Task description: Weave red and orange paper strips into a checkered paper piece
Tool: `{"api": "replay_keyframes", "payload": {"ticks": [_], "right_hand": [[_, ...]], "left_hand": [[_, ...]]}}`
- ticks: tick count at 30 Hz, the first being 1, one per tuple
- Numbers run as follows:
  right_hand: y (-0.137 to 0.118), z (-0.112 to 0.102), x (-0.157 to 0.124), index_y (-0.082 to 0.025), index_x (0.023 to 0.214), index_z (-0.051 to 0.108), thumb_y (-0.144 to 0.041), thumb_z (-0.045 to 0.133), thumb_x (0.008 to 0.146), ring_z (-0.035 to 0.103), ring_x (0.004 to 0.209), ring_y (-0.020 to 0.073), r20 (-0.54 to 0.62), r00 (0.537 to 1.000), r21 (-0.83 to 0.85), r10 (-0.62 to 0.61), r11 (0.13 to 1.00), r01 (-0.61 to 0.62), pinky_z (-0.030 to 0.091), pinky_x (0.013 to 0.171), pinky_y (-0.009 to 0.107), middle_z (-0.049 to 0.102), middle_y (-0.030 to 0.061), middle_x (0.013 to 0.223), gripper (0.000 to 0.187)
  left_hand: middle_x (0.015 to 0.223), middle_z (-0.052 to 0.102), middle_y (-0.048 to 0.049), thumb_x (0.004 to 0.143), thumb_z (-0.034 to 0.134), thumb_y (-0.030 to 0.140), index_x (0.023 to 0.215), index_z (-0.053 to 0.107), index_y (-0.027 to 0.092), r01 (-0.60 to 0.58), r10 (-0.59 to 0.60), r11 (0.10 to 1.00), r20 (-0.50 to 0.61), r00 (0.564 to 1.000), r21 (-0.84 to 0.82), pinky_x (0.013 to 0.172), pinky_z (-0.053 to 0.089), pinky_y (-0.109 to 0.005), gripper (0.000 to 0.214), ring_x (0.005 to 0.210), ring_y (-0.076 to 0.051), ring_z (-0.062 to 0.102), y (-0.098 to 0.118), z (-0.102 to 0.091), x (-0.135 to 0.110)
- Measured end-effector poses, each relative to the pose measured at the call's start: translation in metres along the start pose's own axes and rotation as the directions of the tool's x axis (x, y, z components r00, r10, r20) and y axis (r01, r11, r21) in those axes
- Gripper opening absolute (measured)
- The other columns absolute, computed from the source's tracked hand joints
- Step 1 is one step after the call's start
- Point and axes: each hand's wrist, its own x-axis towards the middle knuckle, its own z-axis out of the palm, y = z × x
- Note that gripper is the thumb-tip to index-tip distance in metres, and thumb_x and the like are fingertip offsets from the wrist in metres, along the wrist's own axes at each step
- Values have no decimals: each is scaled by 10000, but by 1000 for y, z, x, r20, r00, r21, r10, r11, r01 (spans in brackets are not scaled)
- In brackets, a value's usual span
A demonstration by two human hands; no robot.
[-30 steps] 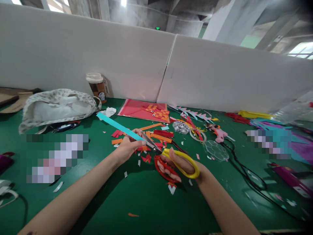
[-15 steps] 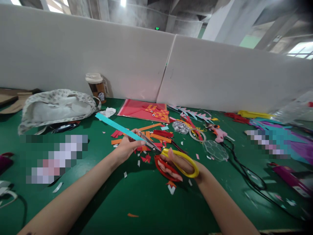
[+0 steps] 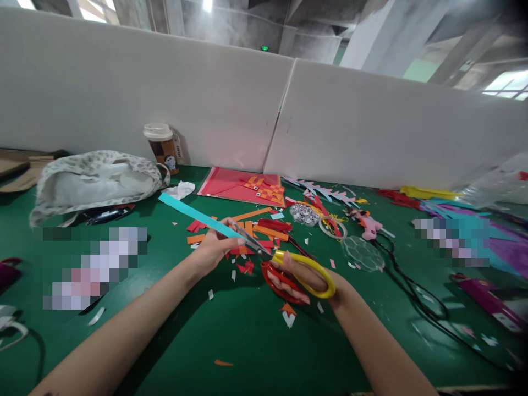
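My left hand (image 3: 216, 245) pinches a long teal paper strip (image 3: 193, 212) that slants up and to the left over the green table (image 3: 247, 341). In my right hand (image 3: 303, 275) are scissors (image 3: 289, 267) with one yellow and one red handle loop, fingers through the loops. Their metal blades point left and meet the strip's near end right at my left fingertips. Red and orange paper scraps (image 3: 256, 231) lie under and behind both hands.
A lidded coffee cup (image 3: 161, 144) and a patterned cloth bag (image 3: 97, 179) sit at the back left. Behind the hands lies a red sheet with woven orange paper (image 3: 243, 187). A tape roll (image 3: 333, 227), a pink glue gun (image 3: 369, 223), black cables (image 3: 412, 286) and coloured paper spread to the right. White partition panels close the back.
The teal strip and my left hand have shifted slightly left and up. The scissors have crept a little along the strip end. Otherwise both arms stay put.
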Motion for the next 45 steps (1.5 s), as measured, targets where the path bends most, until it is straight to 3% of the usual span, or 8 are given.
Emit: {"api": "replay_keyframes", "payload": {"ticks": [18,31,40,45], "right_hand": [[-5,3,-3,-148,716,454,-665,281,819,306,278,0,-43,999,-32,-20,999,19,245,264,145,413,-67,530,555],[-3,1,-2,-153,701,436,-610,309,848,307,293,-5,0,1000,-7,-18,1000,18,211,255,135,398,-69,534,496],[-7,3,-4,-145,699,462,-587,341,852,340,295,0,-86,995,-36,47,998,-51,274,271,122,417,-63,523,482],[-7,5,-4,-148,678,462,-556,383,853,383,323,19,-124,992,-52,17,998,-23,294,294,125,424,-59,494,451]], "left_hand": [[653,490,57,571,734,122,725,499,194,-2,2,1000,-6,1000,30,605,401,-206,290,613,-69,486,2,1,-2],[630,468,57,588,724,125,721,498,198,-2,2,999,-2,1000,41,571,384,-200,272,579,-63,456,4,2,-2],[638,482,58,580,736,127,734,503,190,9,-8,1000,-20,1000,26,595,406,-198,286,603,-69,492,1,-1,-1],[622,497,63,580,739,112,745,512,184,14,-14,1000,-31,999,11,605,422,-196,289,590,-63,509,0,-1,-1]]}}
